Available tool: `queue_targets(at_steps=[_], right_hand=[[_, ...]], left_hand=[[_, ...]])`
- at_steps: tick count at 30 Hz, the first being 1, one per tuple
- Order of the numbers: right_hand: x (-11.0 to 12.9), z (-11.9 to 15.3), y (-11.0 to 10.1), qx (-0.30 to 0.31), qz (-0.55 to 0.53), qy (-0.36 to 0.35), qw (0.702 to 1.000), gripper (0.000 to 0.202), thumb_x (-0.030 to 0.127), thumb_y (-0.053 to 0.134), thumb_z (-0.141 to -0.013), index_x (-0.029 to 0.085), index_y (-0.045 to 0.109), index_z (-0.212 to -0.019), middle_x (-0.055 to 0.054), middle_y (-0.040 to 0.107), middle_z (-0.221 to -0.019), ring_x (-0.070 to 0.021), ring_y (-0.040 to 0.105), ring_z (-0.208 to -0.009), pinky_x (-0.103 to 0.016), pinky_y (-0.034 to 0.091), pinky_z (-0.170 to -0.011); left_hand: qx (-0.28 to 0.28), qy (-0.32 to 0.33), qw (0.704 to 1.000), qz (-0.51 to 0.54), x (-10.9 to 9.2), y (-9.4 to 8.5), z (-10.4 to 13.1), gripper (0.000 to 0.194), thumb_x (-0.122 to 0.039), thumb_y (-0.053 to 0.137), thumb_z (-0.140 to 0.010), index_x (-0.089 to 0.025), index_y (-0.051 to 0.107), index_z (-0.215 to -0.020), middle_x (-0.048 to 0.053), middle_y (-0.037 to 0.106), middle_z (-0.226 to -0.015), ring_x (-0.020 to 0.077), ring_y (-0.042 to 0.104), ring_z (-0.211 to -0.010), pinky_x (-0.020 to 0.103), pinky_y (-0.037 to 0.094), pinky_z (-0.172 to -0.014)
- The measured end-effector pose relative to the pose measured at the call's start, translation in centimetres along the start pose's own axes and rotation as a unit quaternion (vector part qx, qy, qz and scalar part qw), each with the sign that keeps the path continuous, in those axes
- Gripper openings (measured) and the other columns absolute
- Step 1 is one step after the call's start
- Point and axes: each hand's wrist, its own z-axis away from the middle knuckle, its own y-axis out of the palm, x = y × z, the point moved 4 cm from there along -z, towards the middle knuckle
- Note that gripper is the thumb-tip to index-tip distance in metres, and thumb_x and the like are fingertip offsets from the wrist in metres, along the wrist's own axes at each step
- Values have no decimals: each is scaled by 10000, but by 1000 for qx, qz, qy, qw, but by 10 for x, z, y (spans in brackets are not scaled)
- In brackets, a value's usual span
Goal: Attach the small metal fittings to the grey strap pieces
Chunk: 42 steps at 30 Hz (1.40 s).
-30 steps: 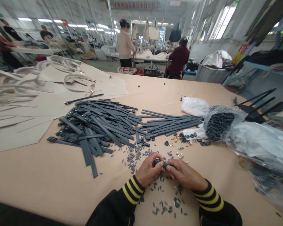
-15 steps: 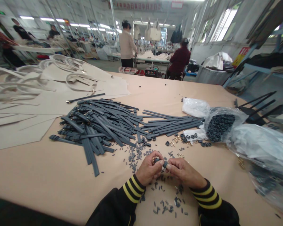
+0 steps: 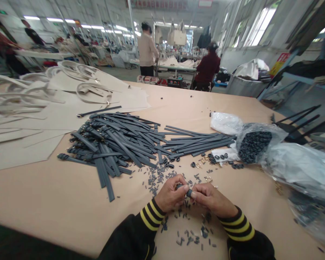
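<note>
head view: the left hand (image 3: 171, 195) and the right hand (image 3: 212, 198) meet low, near the middle, both closed on a small dark piece (image 3: 189, 193) above the tan table (image 3: 70, 209). thumbs and curled fingers cover most of it; only a short stretch shows between the fingertips, so its full shape is hard to make out. the black sleeves (image 3: 127, 238) with yellow-striped cuffs run off the bottom edge. small dark scraps (image 3: 157, 177) lie around the hands, some partly hidden by them. beyond is a heap of dark straps (image 3: 119, 141), overlapping so that many of their ends cannot be seen. gold-coloured frames (image 3: 208, 179) lie near the right hand. a clear bag (image 3: 254, 144) shows dark loops through its plastic; a larger bag (image 3: 300, 166) is cut off at the right edge, its contents blurred. pale panels (image 3: 24, 148) leave the picture at left.
</note>
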Motion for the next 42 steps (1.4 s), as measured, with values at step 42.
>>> queue_targets(at_steps=[42], right_hand=[[6,-10,3,-28,126,-27,991,367,403,369,-862,149,479,-623,42,391,-536,-88,371,-514,-200,308,-499]], left_hand=[[-53,37,981,-181,-2,-1,-3,194,-382,361,-826,-197,354,-770,-87,323,-505,78,306,-416,207,267,-427]])
